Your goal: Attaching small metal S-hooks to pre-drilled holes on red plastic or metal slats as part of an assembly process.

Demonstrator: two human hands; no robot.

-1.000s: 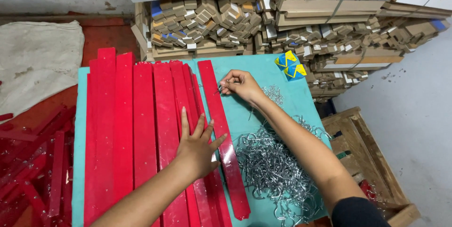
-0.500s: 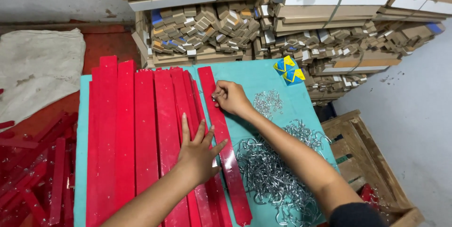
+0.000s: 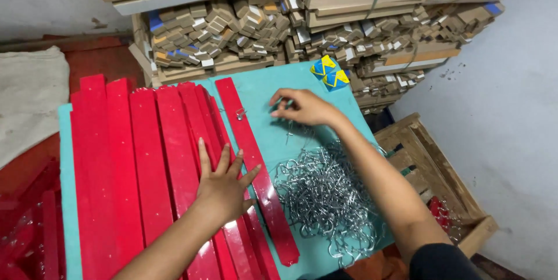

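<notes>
Several long glossy red strips [image 3: 151,164] lie side by side on a teal table [image 3: 302,91]. My left hand [image 3: 224,184] presses flat on them, fingers spread. The rightmost red strip [image 3: 253,158] lies apart, with a small metal hook [image 3: 240,114] on its far end. My right hand [image 3: 302,107] hovers over the teal top just right of that strip, fingers curled and pinched; I cannot tell if it holds a hook. A heap of silver metal hooks [image 3: 325,198] lies under my right forearm.
Bundled stacks of brown wooden slats [image 3: 279,21] stand behind the table. A small yellow and blue box [image 3: 329,72] sits at the table's far corner. A wooden crate [image 3: 433,169] stands at the right, a beige sack [image 3: 29,100] at the left, more red strips [image 3: 23,228] lower left.
My right hand has left the far end of the rightmost red strip and moved right over the teal top. A hook now sits on that strip. My left hand stays put.
</notes>
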